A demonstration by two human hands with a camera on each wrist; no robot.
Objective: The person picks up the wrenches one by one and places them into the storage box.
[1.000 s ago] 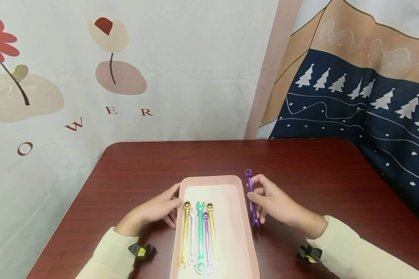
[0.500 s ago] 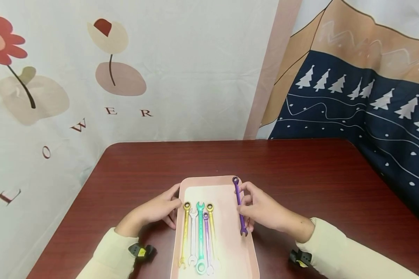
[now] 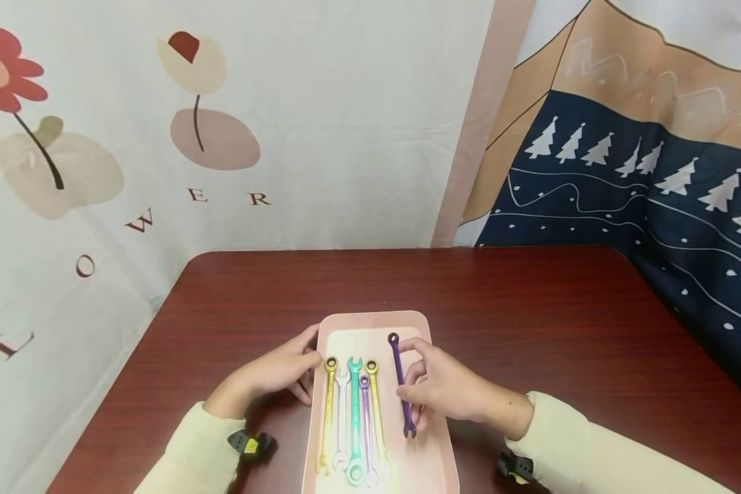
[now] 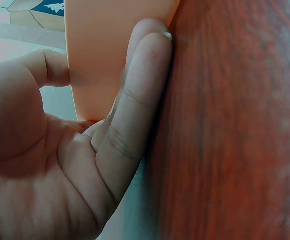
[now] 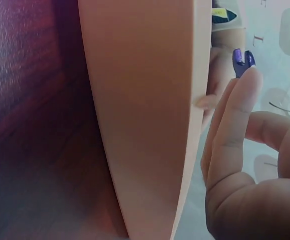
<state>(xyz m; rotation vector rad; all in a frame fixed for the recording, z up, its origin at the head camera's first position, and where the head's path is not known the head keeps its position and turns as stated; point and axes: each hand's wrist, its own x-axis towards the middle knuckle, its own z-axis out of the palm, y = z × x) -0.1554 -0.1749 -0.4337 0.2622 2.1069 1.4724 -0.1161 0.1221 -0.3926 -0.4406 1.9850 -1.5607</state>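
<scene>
My right hand (image 3: 447,384) holds a dark purple combination wrench (image 3: 401,384) between thumb and fingers, over the right part of a pink tray (image 3: 435,439). In the right wrist view, the wrench's forked end (image 5: 243,62) sticks up past the fingertips. Left of it in the tray lie a yellow wrench (image 3: 377,405), a smaller purple wrench (image 3: 366,412), a green wrench (image 3: 355,405), a silver wrench (image 3: 342,418) and another yellow wrench (image 3: 328,412), side by side. My left hand (image 3: 284,367) grips the tray's left wall, thumb at the rim and fingers along the outside.
The tray stands on a dark red wooden table (image 3: 253,288). Behind it hangs a pale cloth (image 3: 358,137) printed with flowers and letters. A navy cloth (image 3: 593,192) with white trees hangs at the right.
My right hand has carried the dark purple wrench leftward, from beside the tray across its right rim to over the inside. My left hand and the other wrenches have stayed put.
</scene>
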